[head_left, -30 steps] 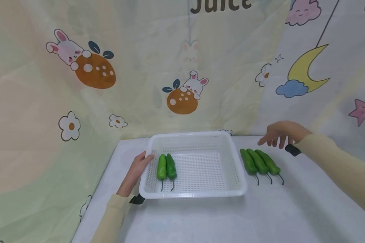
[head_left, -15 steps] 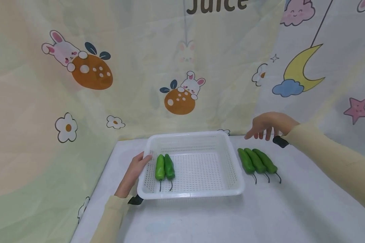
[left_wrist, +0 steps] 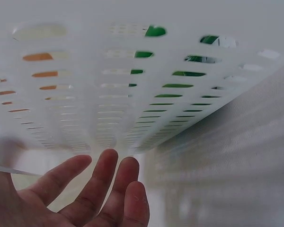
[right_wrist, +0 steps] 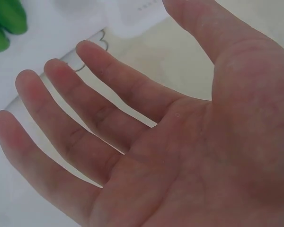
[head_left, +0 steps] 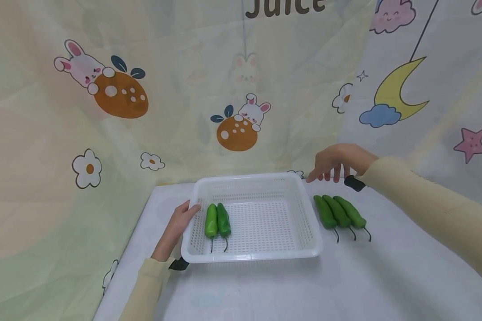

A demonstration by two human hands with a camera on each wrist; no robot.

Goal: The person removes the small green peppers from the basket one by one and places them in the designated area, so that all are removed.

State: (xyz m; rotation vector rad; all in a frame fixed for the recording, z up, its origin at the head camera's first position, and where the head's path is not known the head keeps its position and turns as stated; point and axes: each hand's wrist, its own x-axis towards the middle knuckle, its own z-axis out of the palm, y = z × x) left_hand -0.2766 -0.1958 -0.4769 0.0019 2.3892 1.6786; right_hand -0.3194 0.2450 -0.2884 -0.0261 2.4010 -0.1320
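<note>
A white plastic basket (head_left: pixel 253 257) with slotted walls stands on the table. Two green peppers (head_left: pixel 211 221) lie side by side at its left end, stems toward the near side. My left hand (head_left: pixel 176 229) grips the basket's left side, its thumb over the rim; the left wrist view has the other fingers (left_wrist: pixel 104 179) outside, below the slotted wall. Behind the basket's back right corner hovers my right hand (head_left: pixel 341 159), holding nothing, its fingers (right_wrist: pixel 118 78) spread and slightly bent. To the basket's right are three more green peppers (head_left: pixel 337 212) in a row.
The white table (head_left: pixel 241 294) runs back to a hanging cloth (head_left: pixel 176 120) printed with bunnies, flowers and a moon. Its back edge passes just behind the basket. The cloth also covers the left side.
My right hand has moved left and slightly up, from above the loose peppers toward the basket's back right corner. The left hand, basket and peppers have kept their places.
</note>
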